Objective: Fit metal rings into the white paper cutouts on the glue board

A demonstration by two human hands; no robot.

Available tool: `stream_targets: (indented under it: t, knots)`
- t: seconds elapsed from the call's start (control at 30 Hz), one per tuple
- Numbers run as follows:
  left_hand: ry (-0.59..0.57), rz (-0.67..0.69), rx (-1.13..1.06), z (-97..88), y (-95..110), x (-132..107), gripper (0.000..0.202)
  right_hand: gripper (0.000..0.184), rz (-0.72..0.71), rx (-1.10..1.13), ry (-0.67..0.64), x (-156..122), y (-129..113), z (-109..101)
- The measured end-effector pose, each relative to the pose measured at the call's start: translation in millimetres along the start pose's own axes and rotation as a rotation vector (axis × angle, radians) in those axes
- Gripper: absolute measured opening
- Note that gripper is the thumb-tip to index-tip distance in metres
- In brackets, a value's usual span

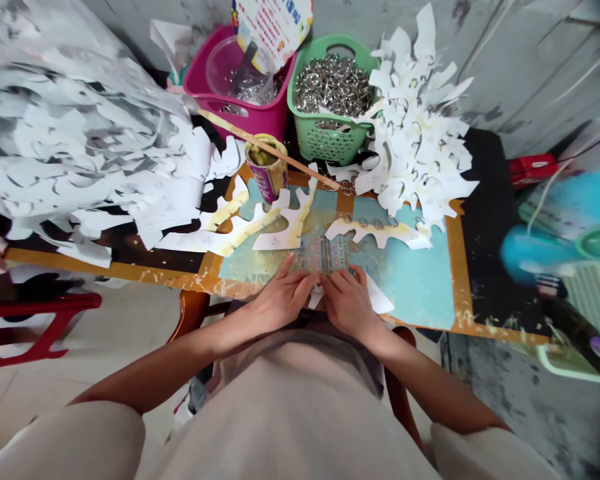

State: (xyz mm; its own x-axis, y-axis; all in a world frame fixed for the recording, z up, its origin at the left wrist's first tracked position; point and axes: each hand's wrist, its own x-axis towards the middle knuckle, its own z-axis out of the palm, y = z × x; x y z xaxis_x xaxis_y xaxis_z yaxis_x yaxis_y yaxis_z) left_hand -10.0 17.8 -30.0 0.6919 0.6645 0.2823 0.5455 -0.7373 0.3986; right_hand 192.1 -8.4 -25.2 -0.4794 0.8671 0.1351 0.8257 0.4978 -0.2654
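At the table's front edge my two hands meet over a white cut-out paper piece. My left hand has its fingers bent and closed at the piece's left part, one finger sticking out. My right hand curls over the middle of the piece, which shows on both sides of it. Fingertips hide the exact grip. Just beyond lies a small clear patterned plate. A scalloped white strip with several metal rings along its edge lies ahead on the right. Other yellow-smeared strips lie ahead on the left.
Behind stand an open tin with a wooden stick across it, a magenta basket and a green basket of metal rings. White cut pieces are heaped left and right. A red stool stands left.
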Motion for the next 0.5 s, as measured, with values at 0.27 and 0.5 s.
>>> stream_targets:
  t: [0.27, 0.5]
  knots:
    - [-0.048, 0.054, 0.095, -9.3, 14.3, -3.0, 0.029, 0.044, -0.006, 0.056, 0.025, -9.9, 4.9, -2.5]
    - [-0.021, 0.077, 0.199, 7.0, 15.3, -23.4, 0.038, 0.024, -0.071, 0.099, 0.037, -24.9, 0.2, -5.4]
